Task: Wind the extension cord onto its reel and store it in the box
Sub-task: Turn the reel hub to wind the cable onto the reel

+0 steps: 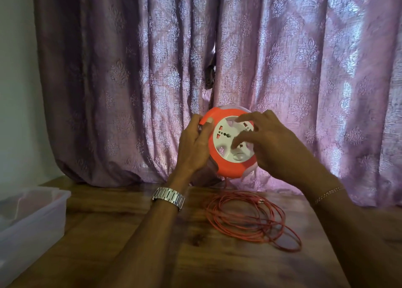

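Observation:
An orange reel (230, 166) with a white socket face is held up above the wooden table, its face turned toward me. My left hand (193, 148) grips its left rim, thumb on the front edge. My right hand (269, 144) lies over the white face from the right, its fingertips touching the socket plate. The orange cord (252, 219) lies in loose coils on the table below and to the right of the reel, one strand running up to the reel's underside. A clear plastic box (32, 220) stands at the table's left edge.
A purple patterned curtain (130, 80) hangs right behind the reel and bunches onto the back of the wooden table (152, 255). A pale wall is at the far left. A metal watch is on my left wrist.

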Action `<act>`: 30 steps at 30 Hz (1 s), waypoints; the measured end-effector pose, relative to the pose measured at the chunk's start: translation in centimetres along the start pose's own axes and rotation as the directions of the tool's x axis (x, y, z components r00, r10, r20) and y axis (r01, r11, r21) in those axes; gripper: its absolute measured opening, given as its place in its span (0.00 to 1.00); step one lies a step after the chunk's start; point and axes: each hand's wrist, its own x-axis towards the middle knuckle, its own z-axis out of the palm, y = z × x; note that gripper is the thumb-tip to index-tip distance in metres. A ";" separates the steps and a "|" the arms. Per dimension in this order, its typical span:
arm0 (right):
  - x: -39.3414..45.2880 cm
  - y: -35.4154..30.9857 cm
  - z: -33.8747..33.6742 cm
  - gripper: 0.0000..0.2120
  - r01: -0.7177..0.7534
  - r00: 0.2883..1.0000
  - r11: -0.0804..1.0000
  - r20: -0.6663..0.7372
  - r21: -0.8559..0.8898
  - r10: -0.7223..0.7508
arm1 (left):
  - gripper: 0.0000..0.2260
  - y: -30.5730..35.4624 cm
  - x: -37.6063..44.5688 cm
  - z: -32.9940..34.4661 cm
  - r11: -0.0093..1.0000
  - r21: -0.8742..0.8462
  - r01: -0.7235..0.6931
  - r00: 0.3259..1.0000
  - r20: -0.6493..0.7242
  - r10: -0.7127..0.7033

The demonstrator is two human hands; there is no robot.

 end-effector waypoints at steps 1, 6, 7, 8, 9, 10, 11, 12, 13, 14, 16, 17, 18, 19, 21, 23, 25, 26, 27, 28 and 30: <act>0.0 -0.2 0.0 0.23 0.015 0.999 1.000 0.034 0.018 -0.016 | 0.11 0.1 0.0 0.0 1.000 -0.008 0.001 1.000 0.003 -0.001; 0.2 -1.5 0.6 0.33 -0.001 0.994 1.000 0.107 0.000 0.001 | 0.11 0.1 0.2 0.0 0.999 -0.047 -0.006 0.999 0.041 0.007; 0.2 -1.6 0.6 0.31 0.001 0.996 1.000 0.091 -0.014 0.001 | 0.11 0.1 0.2 0.0 0.999 -0.046 -0.010 0.999 0.046 0.012; 0.2 -1.5 0.6 0.29 0.002 0.997 0.999 0.074 -0.034 0.001 | 0.11 0.1 0.1 0.0 0.999 -0.045 -0.013 0.999 0.050 0.016; 0.2 -1.5 0.6 0.27 -0.001 0.998 0.999 0.063 -0.053 0.004 | 0.11 0.0 0.1 0.0 0.999 -0.044 -0.013 0.998 0.053 0.016; 0.2 -1.4 0.7 0.26 -0.005 0.998 0.997 0.057 -0.071 0.009 | 0.12 0.0 0.1 0.1 0.999 -0.042 -0.011 0.998 0.054 0.014; 0.1 -1.3 0.7 0.26 -0.011 0.999 0.996 0.052 -0.086 0.015 | 0.12 0.0 0.2 0.1 0.999 -0.040 -0.011 0.999 0.053 0.013; 0.1 -1.3 0.8 0.26 -0.016 0.999 0.996 0.040 -0.093 0.020 | 0.12 0.0 0.2 0.1 0.999 -0.035 -0.014 0.999 0.052 0.016; 0.0 -1.3 0.8 0.27 -0.027 0.999 0.995 0.023 -0.095 0.029 | 0.12 0.0 0.1 0.0 0.999 -0.027 -0.020 0.998 0.052 0.022; -0.1 -1.3 0.8 0.27 -0.050 0.999 0.994 0.006 -0.093 0.051 | 0.12 0.0 0.1 0.1 1.000 -0.016 -0.025 0.998 0.055 0.026; -0.3 -1.4 0.9 0.26 -0.148 0.989 0.987 -0.035 -0.057 0.146 | 0.12 0.1 0.0 0.2 1.000 0.001 -0.028 0.998 0.059 0.028; -0.3 -1.4 1.0 0.26 -0.205 0.977 0.978 -0.067 -0.030 0.203 | 0.12 0.1 0.0 0.2 1.000 -0.002 -0.026 0.998 0.053 0.026; -0.3 -1.4 1.1 0.26 -0.257 0.962 0.966 -0.098 -0.001 0.255 | 0.12 0.1 0.0 0.2 1.000 -0.012 -0.023 0.999 0.048 0.023; -0.2 -1.5 1.3 0.28 -0.292 0.950 0.956 -0.113 0.015 0.292 | 0.11 0.1 0.1 0.2 1.000 -0.025 -0.018 0.999 0.046 0.020; 0.0 -1.4 1.4 0.32 -0.299 0.950 0.954 -0.101 -0.011 0.297 | 0.11 0.1 0.1 0.2 0.999 -0.050 -0.014 0.999 0.052 0.017; 0.1 -1.1 1.2 0.32 -0.267 0.961 0.959 -0.099 -0.095 0.258 | 0.11 0.0 0.1 0.2 0.998 -0.065 -0.006 0.999 0.044 0.009; 0.1 -0.6 0.8 0.28 -0.211 0.973 0.970 -0.121 -0.122 0.197 | 0.11 -0.1 0.1 0.1 0.997 -0.081 0.013 0.999 0.032 -0.011; 0.1 -0.4 0.6 0.25 -0.159 0.981 0.983 -0.125 -0.097 0.146 | 0.12 -0.1 0.1 0.1 0.996 -0.087 0.020 0.999 0.032 -0.017; 0.1 -0.2 0.4 0.19 -0.083 0.989 0.995 -0.125 -0.063 0.075 | 0.12 -0.1 0.1 0.0 0.995 -0.095 0.026 0.999 0.035 -0.022; 0.0 0.1 0.3 0.14 0.004 0.992 1.000 -0.124 -0.023 -0.007 | 0.12 -0.2 0.1 0.0 0.993 -0.111 0.032 0.999 0.038 -0.028; 0.0 0.3 0.4 0.16 0.107 0.991 0.993 -0.089 0.050 -0.102 | 0.12 -0.1 0.2 0.0 0.988 -0.152 0.042 0.998 0.046 -0.035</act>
